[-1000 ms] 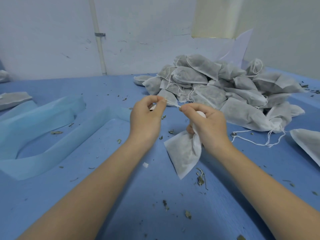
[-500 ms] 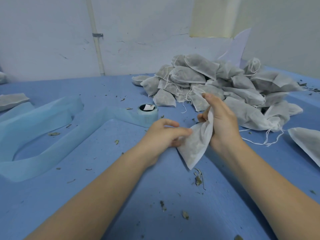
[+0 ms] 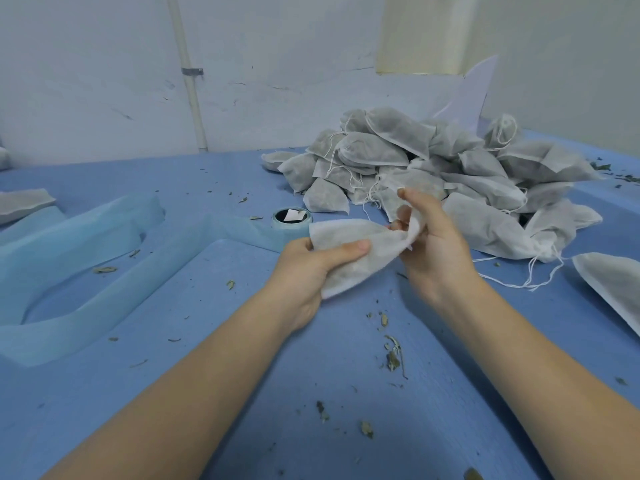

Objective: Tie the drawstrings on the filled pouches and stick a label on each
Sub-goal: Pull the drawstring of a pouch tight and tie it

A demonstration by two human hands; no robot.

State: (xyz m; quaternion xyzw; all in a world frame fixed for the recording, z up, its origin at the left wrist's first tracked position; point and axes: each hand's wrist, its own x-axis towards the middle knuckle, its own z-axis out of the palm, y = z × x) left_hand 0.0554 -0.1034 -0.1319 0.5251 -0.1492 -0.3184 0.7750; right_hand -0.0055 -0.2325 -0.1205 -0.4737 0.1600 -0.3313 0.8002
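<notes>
the left hand (image 3: 313,268) gripped the pouch (image 3: 349,252) around its filled body, thumb across the front, holding it above the table (image 3: 207,341) in front of the heap of pouches (image 3: 450,168). the right hand (image 3: 433,244) pinched its gathered neck end. the pouch lay roughly level, its long axis running left to right, neck towards the right. no drawstring showed clearly. to tie well, the neck probably needed to stay cinched tight while the strings were found and knotted close against the fabric. the label roll (image 3: 290,220) sat just behind, within reach for the sticker.
</notes>
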